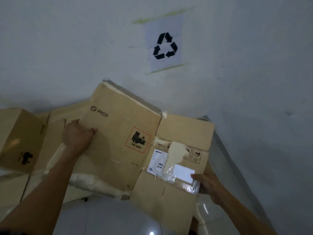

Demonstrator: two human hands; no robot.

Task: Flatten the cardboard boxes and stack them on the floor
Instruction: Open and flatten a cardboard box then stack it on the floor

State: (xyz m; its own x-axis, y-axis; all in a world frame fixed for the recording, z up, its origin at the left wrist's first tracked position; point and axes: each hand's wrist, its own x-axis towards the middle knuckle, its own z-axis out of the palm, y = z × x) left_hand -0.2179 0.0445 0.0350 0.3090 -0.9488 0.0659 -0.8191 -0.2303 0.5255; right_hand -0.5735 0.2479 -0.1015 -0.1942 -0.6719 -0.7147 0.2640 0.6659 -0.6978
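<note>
A flattened brown cardboard box [118,133] with a PICO logo and a red UN 3481 label lies tilted in front of me, above other cardboard. My left hand [77,138] grips its left edge, fingers curled over it. My right hand [206,184] holds its lower right edge beside a white shipping label and shiny tape. Under it lies another flattened cardboard sheet [55,133] on the floor. At the far left stands a box [18,138] still in its box shape, with black print on its side.
A white wall [67,48] rises straight ahead, with a paper recycling sign [165,45] taped to it. A glossy white tiled floor [105,221] shows below the cardboard. A grey strip runs along the wall's base at the right [237,175].
</note>
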